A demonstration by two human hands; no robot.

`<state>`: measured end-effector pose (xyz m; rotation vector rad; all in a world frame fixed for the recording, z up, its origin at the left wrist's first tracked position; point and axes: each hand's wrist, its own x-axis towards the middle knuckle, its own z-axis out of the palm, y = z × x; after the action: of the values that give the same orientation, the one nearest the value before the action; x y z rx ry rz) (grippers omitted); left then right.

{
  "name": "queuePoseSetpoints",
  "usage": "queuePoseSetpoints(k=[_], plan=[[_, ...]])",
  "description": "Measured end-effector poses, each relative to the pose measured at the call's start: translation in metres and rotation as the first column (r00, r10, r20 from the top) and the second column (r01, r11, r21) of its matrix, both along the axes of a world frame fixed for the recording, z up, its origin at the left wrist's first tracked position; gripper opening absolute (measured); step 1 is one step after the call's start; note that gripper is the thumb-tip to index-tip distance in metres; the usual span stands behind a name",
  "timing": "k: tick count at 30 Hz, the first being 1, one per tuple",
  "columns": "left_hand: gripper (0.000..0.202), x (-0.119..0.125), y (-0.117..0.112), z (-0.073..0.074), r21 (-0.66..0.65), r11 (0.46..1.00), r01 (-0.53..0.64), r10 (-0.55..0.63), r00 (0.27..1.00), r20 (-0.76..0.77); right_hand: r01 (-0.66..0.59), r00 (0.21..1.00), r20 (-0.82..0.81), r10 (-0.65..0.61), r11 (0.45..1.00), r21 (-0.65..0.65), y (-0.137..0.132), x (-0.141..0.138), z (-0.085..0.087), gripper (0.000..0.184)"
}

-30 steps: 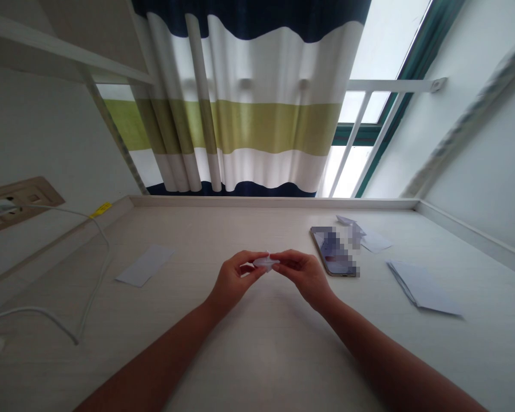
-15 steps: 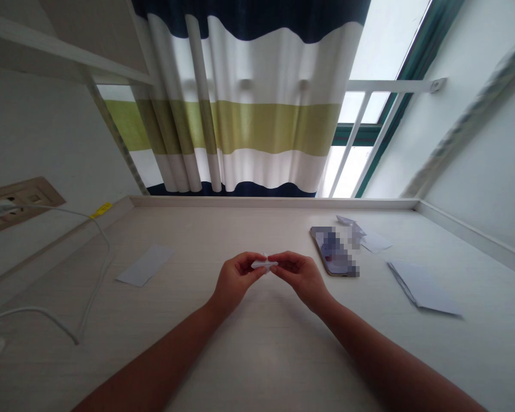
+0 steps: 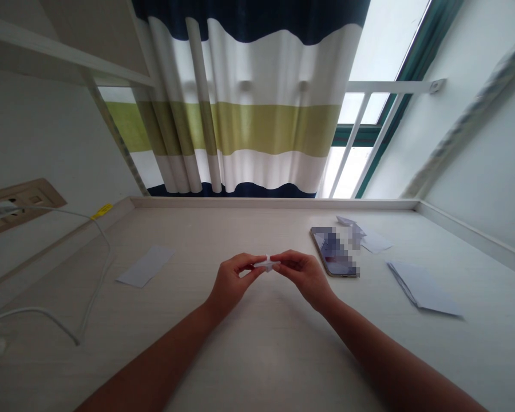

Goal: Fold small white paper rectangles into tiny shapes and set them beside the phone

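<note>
A small folded piece of white paper (image 3: 266,263) is held just above the pale desk (image 3: 257,349) in the middle of the view. My left hand (image 3: 230,283) pinches its left end with fingertips and thumb. My right hand (image 3: 302,274) pinches its right end the same way. Both hands are closed on the paper, and most of it is hidden between the fingers.
A phone (image 3: 333,250) lies flat right of my hands, with paper scraps (image 3: 369,237) behind it. A stack of white sheets (image 3: 420,286) lies further right. A paper slip (image 3: 146,265) lies on the left, near a white cable (image 3: 90,286) from a wall socket (image 3: 12,203). A striped curtain (image 3: 249,126) hangs behind.
The hands stayed in place while the fingers worked the paper. It looks narrower and more tightly pinched now than a second ago.
</note>
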<state>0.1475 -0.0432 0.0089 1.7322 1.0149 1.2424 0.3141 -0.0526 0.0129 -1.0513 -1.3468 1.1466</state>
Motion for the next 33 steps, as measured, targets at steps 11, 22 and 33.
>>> queuePoseSetpoints(k=[11, 22, 33], plan=[[0.017, -0.001, 0.003, -0.002, 0.048, 0.999, -0.006, 0.007, 1.000, -0.026, 0.004, 0.981, 0.190, -0.034, 0.988, 0.156, 0.003, 0.005, -0.001, 0.011], [0.015, 0.004, 0.001, -0.004, -0.026, 1.000, -0.009, 0.010, 0.999, 0.036, 0.009, 0.986, 0.167, -0.029, 0.992, 0.122, 0.000, 0.000, 0.002, 0.011], [0.020, 0.009, -0.004, -0.004, -0.197, 0.980, 0.022, -0.017, 1.000, 0.027, 0.007, 0.995, 0.102, -0.012, 0.999, 0.046, 0.000, -0.006, -0.003, 0.014]])
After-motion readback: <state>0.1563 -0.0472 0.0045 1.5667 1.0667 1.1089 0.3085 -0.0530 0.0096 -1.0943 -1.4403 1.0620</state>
